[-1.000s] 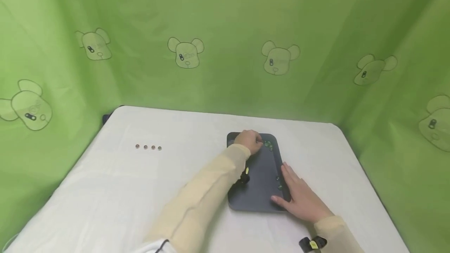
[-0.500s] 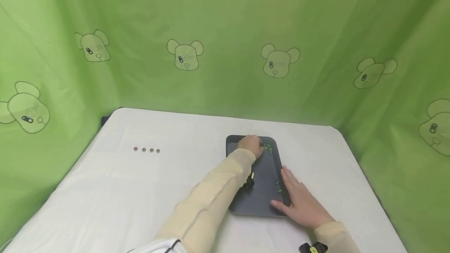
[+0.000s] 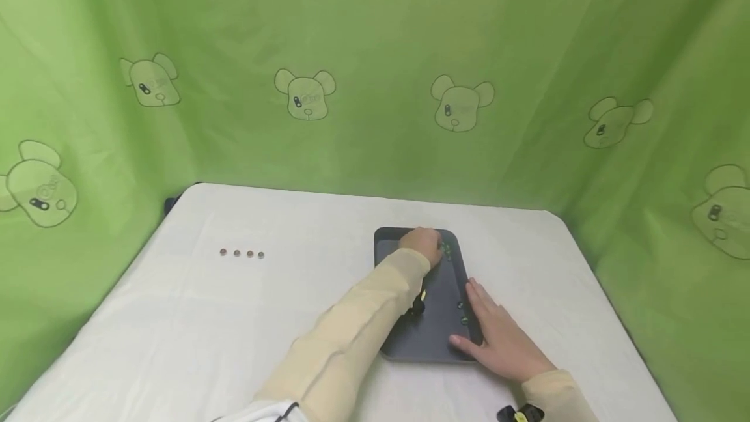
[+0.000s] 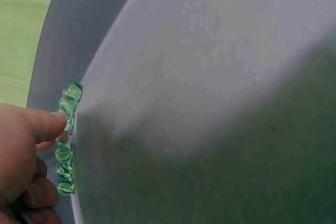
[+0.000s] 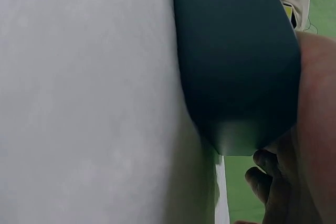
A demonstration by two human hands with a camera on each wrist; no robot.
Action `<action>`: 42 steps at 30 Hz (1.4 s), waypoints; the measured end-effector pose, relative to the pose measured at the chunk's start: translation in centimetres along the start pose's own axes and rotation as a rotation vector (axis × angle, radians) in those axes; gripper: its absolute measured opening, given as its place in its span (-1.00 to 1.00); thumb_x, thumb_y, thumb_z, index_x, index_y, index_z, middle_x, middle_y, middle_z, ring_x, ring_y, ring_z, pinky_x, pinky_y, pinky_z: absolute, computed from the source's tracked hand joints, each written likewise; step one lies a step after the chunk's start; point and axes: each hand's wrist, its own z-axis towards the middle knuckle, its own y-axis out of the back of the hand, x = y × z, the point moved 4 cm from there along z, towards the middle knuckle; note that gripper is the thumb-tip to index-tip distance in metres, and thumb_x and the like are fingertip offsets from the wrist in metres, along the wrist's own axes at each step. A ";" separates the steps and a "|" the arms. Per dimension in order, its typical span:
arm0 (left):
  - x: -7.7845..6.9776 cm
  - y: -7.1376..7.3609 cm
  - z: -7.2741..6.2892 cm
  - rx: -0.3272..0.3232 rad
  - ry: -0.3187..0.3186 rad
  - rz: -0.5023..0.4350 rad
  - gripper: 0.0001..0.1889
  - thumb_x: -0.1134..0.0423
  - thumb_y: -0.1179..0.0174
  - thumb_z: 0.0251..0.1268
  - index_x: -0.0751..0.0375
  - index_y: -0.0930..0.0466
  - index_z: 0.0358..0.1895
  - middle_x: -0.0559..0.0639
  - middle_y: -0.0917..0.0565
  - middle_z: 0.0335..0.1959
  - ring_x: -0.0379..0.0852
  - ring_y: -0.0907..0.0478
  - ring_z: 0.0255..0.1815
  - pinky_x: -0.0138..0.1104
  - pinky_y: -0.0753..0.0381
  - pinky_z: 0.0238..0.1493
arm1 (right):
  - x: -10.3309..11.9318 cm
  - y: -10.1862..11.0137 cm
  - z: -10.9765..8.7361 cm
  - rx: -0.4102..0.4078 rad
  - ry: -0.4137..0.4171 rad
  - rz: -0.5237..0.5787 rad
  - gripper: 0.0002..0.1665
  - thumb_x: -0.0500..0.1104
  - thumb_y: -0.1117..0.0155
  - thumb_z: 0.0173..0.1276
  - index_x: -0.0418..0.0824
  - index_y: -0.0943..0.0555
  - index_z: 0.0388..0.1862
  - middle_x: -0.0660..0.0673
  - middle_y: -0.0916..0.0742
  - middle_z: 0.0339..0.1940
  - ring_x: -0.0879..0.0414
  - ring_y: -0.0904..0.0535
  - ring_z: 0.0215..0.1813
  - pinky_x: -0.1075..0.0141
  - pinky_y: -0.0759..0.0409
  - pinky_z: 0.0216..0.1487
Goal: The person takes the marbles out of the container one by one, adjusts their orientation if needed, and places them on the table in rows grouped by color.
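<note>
A dark grey rectangular tray [image 3: 433, 324] lies on the white-covered table. My left hand [image 3: 422, 244] reaches into its far end. In the left wrist view, green-swirled clear marbles [image 4: 64, 170] form a row along the tray wall, and the thumb and a finger of this hand pinch one marble [image 4: 69, 123] within that row. My right hand [image 3: 504, 337] rests on the tray's right edge, its fingers straight along the outside and its thumb over the near corner. In the right wrist view that hand lies against the tray's outer wall [image 5: 236, 51].
Several small brownish round things [image 3: 237, 253] stand in a row on the table's left side. Two more green marbles [image 3: 464, 320] sit by the tray's right wall, near my right hand. A green curtain [image 3: 375, 148] with bear-head prints surrounds the table.
My left hand has moved slightly right, to the marbles in the far right corner. The right hand has stayed on the tray edge. The head view has shifted a little.
</note>
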 end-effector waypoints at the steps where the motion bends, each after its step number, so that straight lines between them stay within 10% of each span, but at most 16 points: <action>1: 0.1 -0.1 0.0 0.003 0.010 -0.004 -0.75 0.00 -0.18 0.31 -0.13 -0.68 -0.01 -0.23 -0.72 -0.14 -0.22 -0.64 -0.21 -0.32 -0.62 -0.15 | 0.1 0.0 0.0 0.001 0.003 0.003 0.23 0.36 -0.24 0.21 -0.28 0.09 0.55 -0.28 -0.09 0.55 -0.23 -0.04 0.51 -0.29 -0.11 0.33; 21: 0.2 -0.2 -0.4 0.022 0.038 0.000 -0.83 0.15 -0.10 0.37 -0.07 -0.70 -0.33 -0.22 -0.65 -0.60 -0.27 -0.52 -0.61 -0.37 -0.58 -0.48 | 0.4 -0.2 -0.4 0.005 0.006 -0.003 0.23 0.39 -0.21 0.21 -0.24 0.11 0.56 -0.25 -0.08 0.56 -0.21 -0.04 0.51 -0.30 -0.14 0.31; 42: -0.4 0.1 -3.6 0.074 -0.057 0.056 -0.82 0.06 -0.21 0.30 0.04 -0.70 -0.19 -0.15 -0.62 -0.57 -0.26 -0.49 -0.64 -0.42 -0.50 -0.61 | 0.0 0.4 -0.2 -0.001 0.009 0.006 0.23 0.37 -0.24 0.21 -0.30 0.07 0.54 -0.30 -0.10 0.54 -0.24 -0.05 0.50 -0.28 -0.13 0.32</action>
